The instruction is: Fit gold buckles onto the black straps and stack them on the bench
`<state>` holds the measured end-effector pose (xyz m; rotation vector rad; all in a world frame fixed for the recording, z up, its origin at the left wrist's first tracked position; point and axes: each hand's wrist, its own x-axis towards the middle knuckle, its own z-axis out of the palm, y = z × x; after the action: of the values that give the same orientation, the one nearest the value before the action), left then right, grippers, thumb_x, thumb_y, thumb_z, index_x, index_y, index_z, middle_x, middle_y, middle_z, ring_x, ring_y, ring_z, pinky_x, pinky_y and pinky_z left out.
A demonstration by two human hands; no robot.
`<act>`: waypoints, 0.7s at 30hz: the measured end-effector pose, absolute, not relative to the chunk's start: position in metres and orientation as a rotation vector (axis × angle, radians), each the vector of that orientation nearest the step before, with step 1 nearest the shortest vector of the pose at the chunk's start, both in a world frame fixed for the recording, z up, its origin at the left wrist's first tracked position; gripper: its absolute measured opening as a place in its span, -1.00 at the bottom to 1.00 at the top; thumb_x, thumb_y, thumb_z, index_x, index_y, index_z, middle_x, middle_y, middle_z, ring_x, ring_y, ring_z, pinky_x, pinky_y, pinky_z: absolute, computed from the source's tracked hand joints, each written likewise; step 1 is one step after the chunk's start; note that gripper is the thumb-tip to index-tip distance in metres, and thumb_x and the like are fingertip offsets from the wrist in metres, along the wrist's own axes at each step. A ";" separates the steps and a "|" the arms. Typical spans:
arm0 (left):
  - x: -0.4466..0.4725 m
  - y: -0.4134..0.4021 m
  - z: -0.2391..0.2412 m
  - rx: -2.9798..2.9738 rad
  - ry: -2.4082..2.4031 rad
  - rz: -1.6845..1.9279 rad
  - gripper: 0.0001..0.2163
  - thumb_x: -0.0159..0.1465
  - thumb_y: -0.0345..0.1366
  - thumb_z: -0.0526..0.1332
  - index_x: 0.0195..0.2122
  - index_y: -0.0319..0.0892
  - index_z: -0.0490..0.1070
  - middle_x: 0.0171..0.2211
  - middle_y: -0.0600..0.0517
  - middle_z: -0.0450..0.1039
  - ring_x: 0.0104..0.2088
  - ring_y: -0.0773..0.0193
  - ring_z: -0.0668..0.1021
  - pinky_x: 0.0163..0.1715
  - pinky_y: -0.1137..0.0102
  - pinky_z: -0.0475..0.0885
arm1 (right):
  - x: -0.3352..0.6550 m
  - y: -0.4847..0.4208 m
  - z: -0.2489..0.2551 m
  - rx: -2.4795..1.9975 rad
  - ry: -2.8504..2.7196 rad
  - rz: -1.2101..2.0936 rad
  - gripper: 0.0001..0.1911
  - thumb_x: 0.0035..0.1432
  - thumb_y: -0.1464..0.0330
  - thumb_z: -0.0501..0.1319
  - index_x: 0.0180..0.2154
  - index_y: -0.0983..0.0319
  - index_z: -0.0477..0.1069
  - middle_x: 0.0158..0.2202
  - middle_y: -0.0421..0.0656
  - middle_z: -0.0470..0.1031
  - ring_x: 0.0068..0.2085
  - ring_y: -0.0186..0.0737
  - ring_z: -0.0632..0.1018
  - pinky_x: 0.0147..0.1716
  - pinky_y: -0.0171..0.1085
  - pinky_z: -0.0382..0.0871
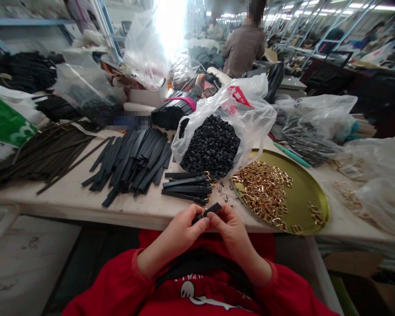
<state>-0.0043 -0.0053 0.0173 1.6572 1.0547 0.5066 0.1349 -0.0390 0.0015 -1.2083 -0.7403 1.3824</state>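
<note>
My left hand (192, 221) and my right hand (227, 221) meet at the table's front edge, fingers pinched on one short black strap (213, 209). Its upper end pokes out between the fingertips; whether a buckle is on it, I cannot make out. Just beyond lies a small stack of black straps with gold buckles (187, 186). Loose black straps (134, 158) are heaped to the left. A clear plastic bag of small black loops (210, 145) stands open behind my hands. To the right, an oval gold tray (311, 188) carries many gold buckles (263, 188).
Long dark brown strips (49, 153) cover the table's left side, beside a green bag (6, 118). A teal pen-like tool (291, 153) lies behind the tray. Plastic bags (382, 184) crowd the right. Another person (245, 48) is farther back, facing away.
</note>
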 end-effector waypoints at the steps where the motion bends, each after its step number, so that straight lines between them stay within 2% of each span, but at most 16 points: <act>1: -0.005 -0.006 0.017 1.640 1.054 0.497 -0.80 0.22 -0.16 0.08 -0.35 -0.21 0.32 -0.42 0.06 0.42 -0.43 0.33 0.42 -0.43 0.47 0.29 | 0.135 -0.040 0.001 -1.210 -0.753 1.380 -0.68 -0.16 0.17 0.35 -0.48 0.22 0.31 -0.56 -0.31 0.38 -0.53 -0.38 0.40 -0.49 -0.35 0.33; 6: -0.003 -0.010 0.012 1.486 1.058 0.470 -0.76 0.21 -0.12 0.06 -0.40 -0.20 0.29 -0.51 0.09 0.39 -0.59 0.42 0.34 -0.58 0.51 0.22 | 0.135 -0.043 -0.002 -1.219 -0.790 1.356 -0.70 -0.05 0.14 0.27 -0.48 0.23 0.30 -0.58 -0.30 0.36 -0.54 -0.37 0.39 -0.49 -0.35 0.30; 11: 0.000 -0.011 0.011 1.298 1.039 0.440 -0.78 0.16 -0.12 0.09 -0.41 -0.20 0.25 -0.56 0.12 0.36 -0.68 0.48 0.27 -0.66 0.54 0.14 | 0.137 -0.042 -0.002 -1.275 -0.840 1.271 -0.70 0.02 0.11 0.21 -0.46 0.22 0.27 -0.59 -0.30 0.36 -0.56 -0.37 0.37 -0.52 -0.35 0.27; 17: 0.002 -0.006 0.014 1.122 0.989 0.401 -0.80 0.10 -0.16 0.10 -0.45 -0.19 0.19 -0.59 0.14 0.33 -0.69 0.50 0.24 -0.66 0.54 0.10 | 0.143 -0.045 -0.001 -1.384 -1.214 0.935 -0.84 0.12 0.24 0.14 -0.44 0.18 0.34 -0.53 -0.23 0.39 -0.47 -0.29 0.39 -0.46 -0.30 0.26; 21: 0.004 -0.008 0.012 1.325 1.083 0.444 -0.86 0.12 -0.24 0.07 -0.49 -0.19 0.23 -0.59 0.14 0.28 -0.61 0.43 0.28 -0.60 0.51 0.14 | 0.149 -0.048 -0.003 -1.338 -1.419 0.773 -0.96 0.03 0.34 0.21 -0.44 0.16 0.37 -0.44 -0.19 0.43 -0.36 -0.21 0.42 -0.33 -0.25 0.27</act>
<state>0.0038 -0.0084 0.0124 1.3251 1.0831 0.4439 0.1485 -0.0482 -0.0033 -1.3378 -1.4190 0.7726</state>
